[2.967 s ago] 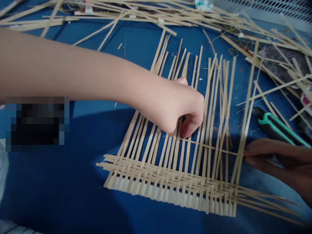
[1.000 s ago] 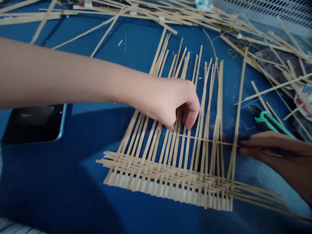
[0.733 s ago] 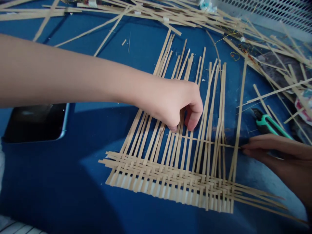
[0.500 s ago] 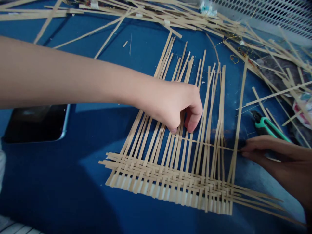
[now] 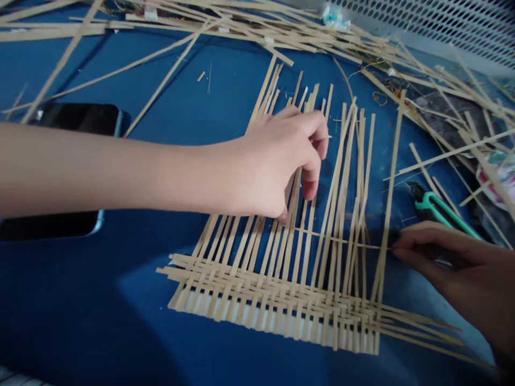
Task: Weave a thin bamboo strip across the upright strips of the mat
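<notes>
A flat woven mat of thin bamboo strips (image 5: 265, 305) lies on the blue surface, with its long upright strips fanning away from me. My left hand (image 5: 277, 161) reaches in from the left and rests among those upright strips, fingers curled, fingertips partly hidden. A thin crosswise strip (image 5: 338, 240) passes through the uprights just under that hand. My right hand (image 5: 450, 262) comes from the right and pinches the end of this strip between thumb and finger.
A black smartphone (image 5: 80, 119) lies partly under my left forearm. A green-and-black utility knife (image 5: 432, 206) sits just above my right hand. Loose bamboo strips (image 5: 241, 32) are heaped along the far side, below a perforated white panel (image 5: 426, 21).
My left hand has moved up the upright strips and its fingers have loosened. My right hand still pinches the crosswise strip. The view has shifted, showing more of the phone above my forearm.
</notes>
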### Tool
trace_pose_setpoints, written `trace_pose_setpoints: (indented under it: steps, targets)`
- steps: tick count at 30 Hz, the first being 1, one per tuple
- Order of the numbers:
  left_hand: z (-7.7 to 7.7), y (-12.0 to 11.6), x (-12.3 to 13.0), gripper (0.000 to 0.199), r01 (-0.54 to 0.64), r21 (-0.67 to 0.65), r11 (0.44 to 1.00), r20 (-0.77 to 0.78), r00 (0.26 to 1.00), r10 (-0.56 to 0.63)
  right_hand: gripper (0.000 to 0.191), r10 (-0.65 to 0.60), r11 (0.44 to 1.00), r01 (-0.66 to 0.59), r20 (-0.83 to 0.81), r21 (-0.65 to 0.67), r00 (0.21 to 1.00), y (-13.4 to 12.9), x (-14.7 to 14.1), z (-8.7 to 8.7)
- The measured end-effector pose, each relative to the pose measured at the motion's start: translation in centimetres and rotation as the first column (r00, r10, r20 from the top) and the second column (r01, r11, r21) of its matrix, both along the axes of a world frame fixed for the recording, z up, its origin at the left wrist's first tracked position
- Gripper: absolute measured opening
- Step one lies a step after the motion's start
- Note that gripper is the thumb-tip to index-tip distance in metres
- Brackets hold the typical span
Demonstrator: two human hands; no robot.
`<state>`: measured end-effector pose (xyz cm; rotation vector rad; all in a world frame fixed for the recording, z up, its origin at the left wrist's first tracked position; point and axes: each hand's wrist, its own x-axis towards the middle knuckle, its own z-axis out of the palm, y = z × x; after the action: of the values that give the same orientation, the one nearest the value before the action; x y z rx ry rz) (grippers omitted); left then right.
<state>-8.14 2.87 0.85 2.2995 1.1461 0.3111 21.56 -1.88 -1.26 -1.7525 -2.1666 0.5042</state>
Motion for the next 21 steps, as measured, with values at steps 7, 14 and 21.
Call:
trace_pose_setpoints:
  steps: [7, 14, 21]
  targets:
    - [-0.4, -1.8, -0.1, 0.013, -0.213, -0.065, 0.975, 0.011, 0.977, 0.214, 0.015, 0.056, 0.996, -0.056, -0.003, -0.069, 0.998, 0.0, 1.7, -0.3]
    - [-1.5, -2.7, -0.1, 0.014, -0.211, -0.089, 0.973, 0.060, 0.974, 0.217, 0.021, -0.012, 0.998, 0.010, -0.023, -0.067, 1.000, -0.3, 2.0, -0.2]
    - [-1.2, -3.4, -0.2, 0.011, -0.226, -0.136, 0.964, 0.033, 0.972, 0.233, 0.022, 0.044, 0.999, -0.045, -0.062, -0.010, 0.997, -0.1, 0.0, 0.4]
